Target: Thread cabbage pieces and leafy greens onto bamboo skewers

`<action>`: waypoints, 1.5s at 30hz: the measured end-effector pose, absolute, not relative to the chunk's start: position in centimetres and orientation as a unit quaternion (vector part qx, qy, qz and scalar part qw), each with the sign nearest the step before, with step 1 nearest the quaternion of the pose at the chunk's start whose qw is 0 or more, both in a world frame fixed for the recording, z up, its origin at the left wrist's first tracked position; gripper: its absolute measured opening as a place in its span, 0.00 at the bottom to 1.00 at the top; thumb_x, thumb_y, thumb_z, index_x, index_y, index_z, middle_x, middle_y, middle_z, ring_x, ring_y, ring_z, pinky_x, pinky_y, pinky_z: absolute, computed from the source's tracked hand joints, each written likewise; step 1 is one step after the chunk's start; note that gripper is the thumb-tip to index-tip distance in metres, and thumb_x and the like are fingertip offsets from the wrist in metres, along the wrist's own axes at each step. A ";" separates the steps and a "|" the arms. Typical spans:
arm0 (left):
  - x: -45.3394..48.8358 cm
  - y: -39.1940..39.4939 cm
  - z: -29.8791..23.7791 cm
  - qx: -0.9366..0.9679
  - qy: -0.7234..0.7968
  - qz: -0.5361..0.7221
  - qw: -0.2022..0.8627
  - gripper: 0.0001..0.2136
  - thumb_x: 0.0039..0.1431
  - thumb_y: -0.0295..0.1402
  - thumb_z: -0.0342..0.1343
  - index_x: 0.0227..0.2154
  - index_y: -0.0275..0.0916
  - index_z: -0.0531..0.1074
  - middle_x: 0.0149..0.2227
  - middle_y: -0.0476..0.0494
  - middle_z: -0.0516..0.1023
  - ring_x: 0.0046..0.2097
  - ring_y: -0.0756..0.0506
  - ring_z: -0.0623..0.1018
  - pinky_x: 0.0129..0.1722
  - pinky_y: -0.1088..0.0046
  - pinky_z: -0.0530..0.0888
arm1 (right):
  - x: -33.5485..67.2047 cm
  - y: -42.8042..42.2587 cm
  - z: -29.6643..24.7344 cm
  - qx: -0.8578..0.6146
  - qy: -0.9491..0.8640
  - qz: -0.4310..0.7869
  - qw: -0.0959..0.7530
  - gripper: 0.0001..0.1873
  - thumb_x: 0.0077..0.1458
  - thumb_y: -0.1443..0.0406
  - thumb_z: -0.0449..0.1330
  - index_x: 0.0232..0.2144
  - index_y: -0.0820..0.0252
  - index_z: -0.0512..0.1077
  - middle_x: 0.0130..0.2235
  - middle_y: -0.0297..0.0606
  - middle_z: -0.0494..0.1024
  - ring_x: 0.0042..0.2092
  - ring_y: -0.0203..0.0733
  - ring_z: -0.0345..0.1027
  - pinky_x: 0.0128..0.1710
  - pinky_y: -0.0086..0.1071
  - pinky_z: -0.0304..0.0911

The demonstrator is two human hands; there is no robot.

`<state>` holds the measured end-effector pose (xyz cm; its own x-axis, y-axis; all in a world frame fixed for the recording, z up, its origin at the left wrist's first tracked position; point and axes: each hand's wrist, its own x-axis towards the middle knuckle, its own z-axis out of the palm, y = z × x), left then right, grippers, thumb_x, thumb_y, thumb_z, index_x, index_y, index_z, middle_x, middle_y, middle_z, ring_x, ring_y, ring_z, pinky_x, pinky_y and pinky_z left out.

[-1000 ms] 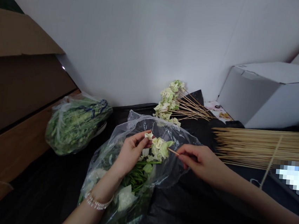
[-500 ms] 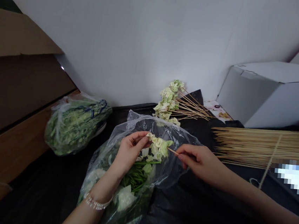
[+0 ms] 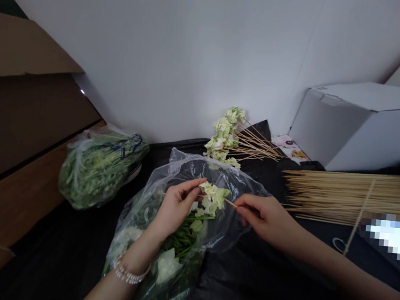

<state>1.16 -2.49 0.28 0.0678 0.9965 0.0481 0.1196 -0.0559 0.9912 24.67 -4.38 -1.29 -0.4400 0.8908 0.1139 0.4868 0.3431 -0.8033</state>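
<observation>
Black, faintly wrinkled plastic sheet [image 3: 243, 286] carries nearly everything here. Over its middle, the right hand [image 3: 259, 214] pinches one thin, round bamboo skewer [image 3: 230, 203] between thumb and fingers, and the left hand [image 3: 180, 207], thumb and fingers drawn together, pinches the near-white end of the frilly, pale-green cabbage leaves [image 3: 214, 195] threaded on it. The skewer lies almost level above one open bag [image 3: 181, 156] of crinkled clear plastic, which holds smooth green stems [image 3: 181, 240], too many to count, and an angular white piece [image 3: 168, 266]. At the sheet's far edge, against the wall, lies a fanned heap of loaded skewers [image 3: 256, 148], more than ten, their ruffled leaf heads overlapping. Toward the far left corner sits a second, rounded bag [image 3: 101, 169], packed with leafy greens. By the right edge lies one bundle of straight bare skewers [image 3: 344, 197], too dense to count. Beaded strands [image 3: 130, 273] circle the left wrist.
</observation>
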 end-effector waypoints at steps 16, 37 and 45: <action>0.9 -2.7 -1.2 0.691 0.489 0.334 0.414 0.26 0.59 0.33 0.58 0.61 0.39 0.65 0.52 0.36 0.79 0.52 0.41 0.78 0.50 0.64 0.74 | 26.4 -2.7 1.1 -0.454 -0.640 0.449 0.428 0.12 0.60 0.56 0.56 0.38 0.58 0.70 0.27 0.31 0.74 0.17 0.30 0.60 0.16 0.26 0.52; 0.7 -3.3 -0.6 0.826 0.465 0.109 0.300 0.16 0.60 0.32 0.54 0.50 0.39 0.76 0.47 0.42 0.82 0.45 0.42 0.80 0.45 0.69 0.72 | 33.7 7.2 4.2 -0.568 -0.529 0.440 0.452 0.02 0.57 0.64 0.61 0.32 0.56 0.70 0.31 0.40 0.79 0.29 0.38 0.70 0.26 0.30 0.65; 0.7 -3.3 -0.8 0.825 0.459 0.112 0.309 0.16 0.60 0.31 0.54 0.50 0.40 0.76 0.47 0.43 0.82 0.46 0.42 0.80 0.46 0.70 0.71 | 31.4 13.3 4.1 -0.616 -0.622 0.318 0.363 0.07 0.59 0.67 0.58 0.28 0.58 0.72 0.28 0.39 0.78 0.26 0.37 0.68 0.25 0.30 0.63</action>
<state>0.69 -3.26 -0.78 0.5529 0.8274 -0.0987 0.6886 -0.3871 0.6132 31.38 13.26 4.10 0.0244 0.9979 0.0602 0.5357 0.0378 -0.8435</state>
